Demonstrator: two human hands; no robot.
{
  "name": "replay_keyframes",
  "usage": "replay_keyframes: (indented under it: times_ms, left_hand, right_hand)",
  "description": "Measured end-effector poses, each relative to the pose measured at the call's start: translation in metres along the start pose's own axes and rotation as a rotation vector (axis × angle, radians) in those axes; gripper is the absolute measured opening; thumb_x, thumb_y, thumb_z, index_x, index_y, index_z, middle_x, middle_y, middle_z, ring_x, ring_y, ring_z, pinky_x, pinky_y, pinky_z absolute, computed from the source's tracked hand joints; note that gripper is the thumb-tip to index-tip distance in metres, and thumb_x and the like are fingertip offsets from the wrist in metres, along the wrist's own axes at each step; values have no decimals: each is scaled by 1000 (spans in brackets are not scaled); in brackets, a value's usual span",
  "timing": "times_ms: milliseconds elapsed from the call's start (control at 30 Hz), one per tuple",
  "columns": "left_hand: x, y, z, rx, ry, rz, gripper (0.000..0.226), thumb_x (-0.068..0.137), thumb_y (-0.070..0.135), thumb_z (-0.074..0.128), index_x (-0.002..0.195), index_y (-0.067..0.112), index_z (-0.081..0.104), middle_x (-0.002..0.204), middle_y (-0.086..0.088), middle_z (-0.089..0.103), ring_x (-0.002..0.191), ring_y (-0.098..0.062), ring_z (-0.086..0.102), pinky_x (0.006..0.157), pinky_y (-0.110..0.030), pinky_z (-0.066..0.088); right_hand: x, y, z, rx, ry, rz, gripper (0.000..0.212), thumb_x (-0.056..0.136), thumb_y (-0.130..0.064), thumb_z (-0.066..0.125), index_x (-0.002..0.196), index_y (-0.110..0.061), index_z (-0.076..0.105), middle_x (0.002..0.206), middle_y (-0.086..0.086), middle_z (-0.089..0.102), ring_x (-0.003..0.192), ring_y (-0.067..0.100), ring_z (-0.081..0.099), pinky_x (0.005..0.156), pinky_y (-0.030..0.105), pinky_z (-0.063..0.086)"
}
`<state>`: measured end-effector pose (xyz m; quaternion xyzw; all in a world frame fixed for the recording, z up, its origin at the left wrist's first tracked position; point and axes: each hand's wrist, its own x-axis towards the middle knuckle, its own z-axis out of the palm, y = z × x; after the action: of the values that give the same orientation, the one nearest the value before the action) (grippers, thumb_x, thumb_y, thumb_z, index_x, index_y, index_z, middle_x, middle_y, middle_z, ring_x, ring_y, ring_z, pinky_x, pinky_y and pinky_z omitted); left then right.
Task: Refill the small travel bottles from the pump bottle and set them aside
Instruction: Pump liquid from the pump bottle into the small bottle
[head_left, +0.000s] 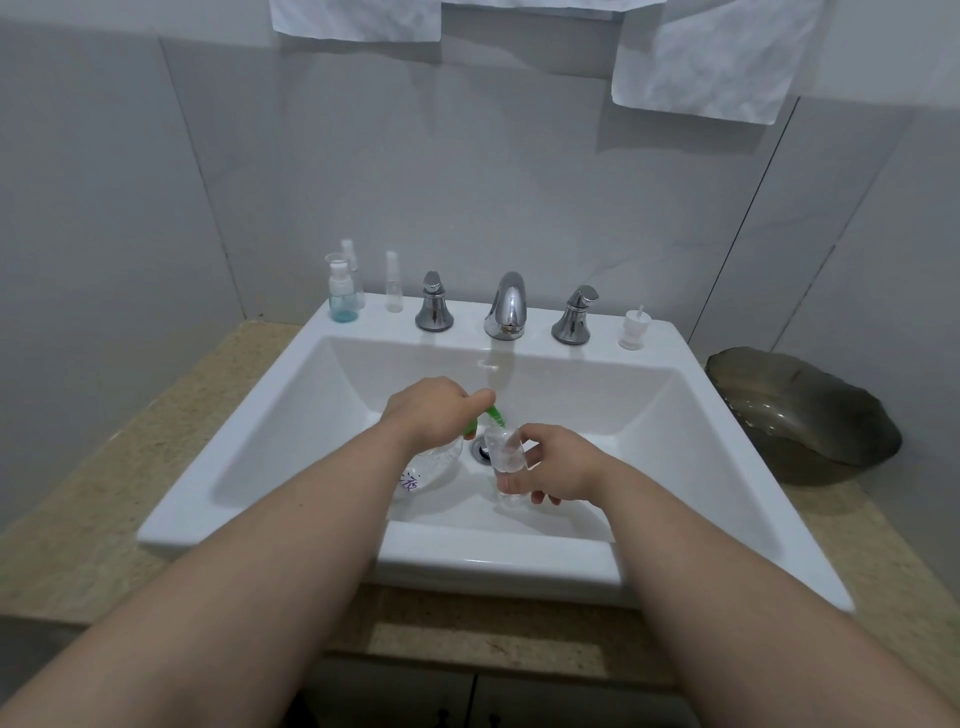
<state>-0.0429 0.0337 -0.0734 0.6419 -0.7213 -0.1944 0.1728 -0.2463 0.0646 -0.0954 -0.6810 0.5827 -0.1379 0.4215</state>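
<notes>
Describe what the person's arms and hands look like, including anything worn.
The left forearm and right forearm are bare to the frame's edge: no sleeves or cuffs. The left hand and right hand wear no gloves; neither wrist carries a watch or bracelet. No ring shows on the visible fingers.

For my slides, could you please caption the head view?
Over the sink, the left hand holds the pump bottle, green nozzle aimed into a small clear bottle in the right hand.
</notes>
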Motion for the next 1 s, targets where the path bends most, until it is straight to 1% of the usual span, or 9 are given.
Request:
replay_keyframes:
  times_ms: [100,267,367,467,533,600,700,800,1000]
  left_hand:
    - [1,-2,1,22,11,22,58,89,56,39,72,13,74,73,2,70,76,-22,63,65,-31,40]
    - [1,-2,0,7,8,25,57,85,55,39,74,10,73,67,3,65,73,-23,60,63,-31,40]
    - [0,0,-1,-5,11,23,53,78,55,37,65,15,69,67,1,65,69,-23,57,62,-31,39]
    - [-1,1,-1,1,11,20,46,88,47,44,61,17,66,64,3,62,67,-23,54,60,-31,36]
    - [-2,0,-1,9,16,17,47,91,47,45,61,17,64,62,5,61,68,-23,54,60,-31,36]
    - [-4,-1,0,1,19,15,54,93,54,44,65,16,69,65,8,64,71,-21,59,65,-31,39]
    - [-7,-2,-2,-35,12,17,65,95,72,40,70,22,72,76,13,70,76,-12,62,73,-34,42]
    - [-7,-2,-3,-39,7,14,69,93,78,37,71,24,73,82,11,72,79,-13,64,75,-35,43]
    - [-7,2,-3,-41,4,-15,62,94,67,43,68,20,73,66,10,65,69,-14,60,66,-32,38]
  right_hand:
    - [0,1,0,-4,-8,-2,50,82,-25,87,123,-20,58,102,-2,75,58,12,64,50,24,45]
    - [1,1,0,-1,-8,-3,50,82,-25,87,123,-20,58,105,1,76,58,13,64,49,24,45]
    - [0,0,0,-9,-11,-2,48,83,-25,87,122,-20,59,102,-1,75,58,12,64,49,24,45]
    - [-1,0,0,-15,-14,5,48,83,-26,87,121,-21,59,102,-2,75,58,12,64,50,24,45]
    - [-1,0,1,-14,-14,4,47,83,-26,87,121,-21,59,101,-3,75,59,12,64,50,24,45]
    - [-2,0,0,-12,-12,4,48,83,-26,87,121,-21,59,101,-3,75,58,12,64,50,23,46]
    - [-3,-1,-1,-10,-4,4,49,84,-27,86,124,-22,58,103,-3,74,59,11,65,51,23,47]
    - [-3,-2,-1,-12,-3,4,50,84,-27,85,125,-22,57,105,-3,73,60,11,65,52,23,47]
    - [-3,-2,-1,-9,-4,3,49,84,-26,86,123,-21,57,104,-3,73,59,11,64,50,23,46]
